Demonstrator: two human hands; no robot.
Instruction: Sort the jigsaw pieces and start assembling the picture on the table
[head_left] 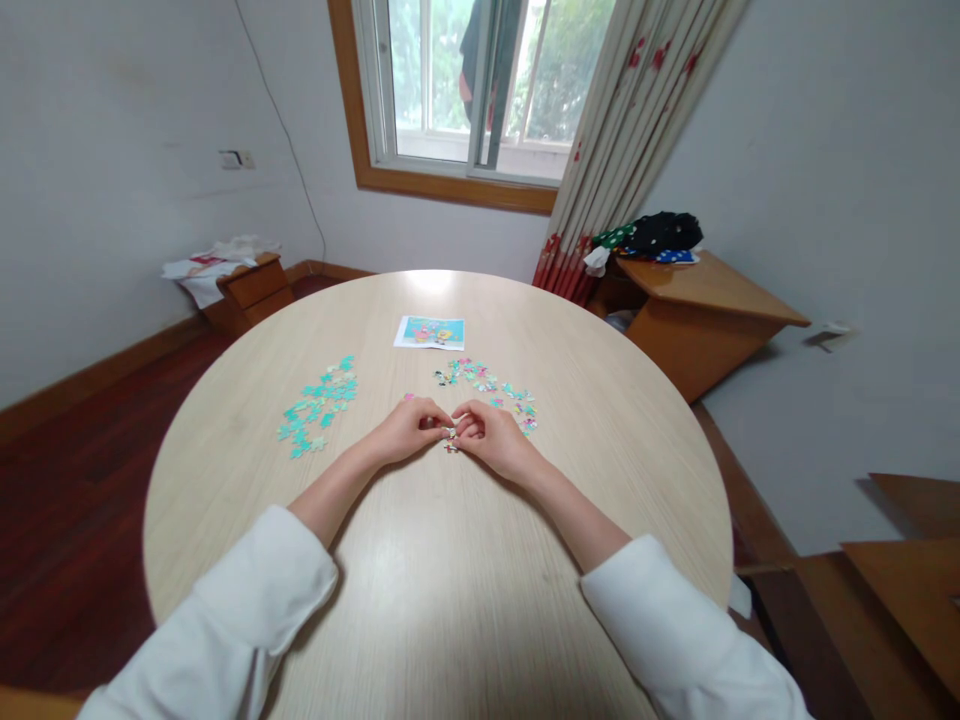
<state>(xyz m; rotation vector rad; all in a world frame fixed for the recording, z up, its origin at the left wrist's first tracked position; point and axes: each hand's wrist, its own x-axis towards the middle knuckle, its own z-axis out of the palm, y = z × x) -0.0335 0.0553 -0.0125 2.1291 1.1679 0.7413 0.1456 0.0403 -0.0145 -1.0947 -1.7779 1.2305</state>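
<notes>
My left hand [411, 428] and my right hand [495, 436] meet over the middle of the round table, fingertips almost touching. Between them lie a few small joined jigsaw pieces [450, 447], partly covered by my fingers. Both hands are closed in a pinch on these pieces. Left of my left hand spreads a loose group of turquoise jigsaw pieces [319, 405]. Beyond and beside my right hand, mixed-colour jigsaw pieces [480, 376] form a curved band. A single pink piece [409, 397] shows just past my left hand.
A picture card [431, 332] with cartoon figures lies flat beyond the pieces on the pale wooden table [450, 600]. Behind it are a window [480, 90] and a curtain [622, 130]. Wooden cabinets with cloth on top stand at the left [255, 290] and right [705, 300].
</notes>
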